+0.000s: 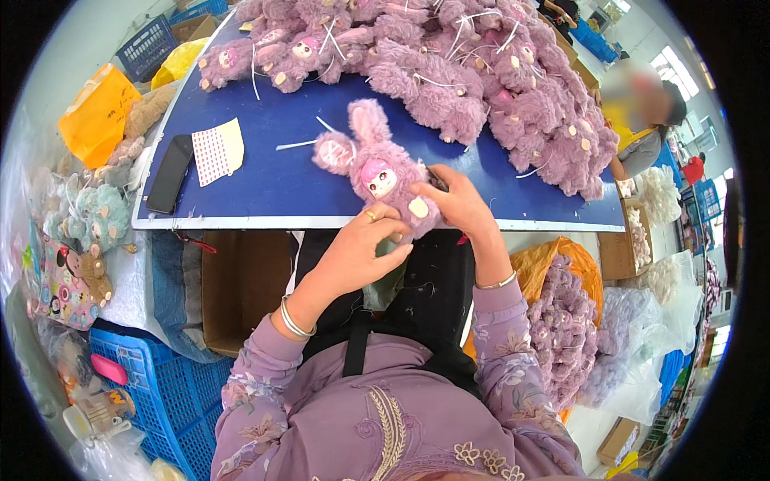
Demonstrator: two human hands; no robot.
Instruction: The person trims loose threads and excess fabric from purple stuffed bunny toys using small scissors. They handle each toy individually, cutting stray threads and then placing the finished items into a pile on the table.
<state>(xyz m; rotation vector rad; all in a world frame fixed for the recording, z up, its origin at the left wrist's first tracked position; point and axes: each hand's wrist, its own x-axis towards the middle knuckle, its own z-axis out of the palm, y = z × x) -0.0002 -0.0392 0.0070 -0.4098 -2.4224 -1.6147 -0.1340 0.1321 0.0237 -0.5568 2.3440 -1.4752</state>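
A purple plush bunny doll (383,178) with a pink-rimmed doll face and long ears lies at the near edge of the blue table, its ears pointing away from me. White thread ends stick out by its left ear. Curled around the doll's lower left side is my left hand (362,250), a ring on one finger. My right hand (460,202) grips the doll's right side, its thumb on the fur near a cream paw. A small dark object (437,179) shows between the right thumb and fingers; its kind cannot be made out.
Many similar purple plush dolls (433,88) are heaped across the far table. On the left lie a black phone (170,174) and a sticker sheet (217,152). Below right stands an orange sack (594,280) of purple plush; lower left, a blue crate (152,385). A person (642,112) is at far right.
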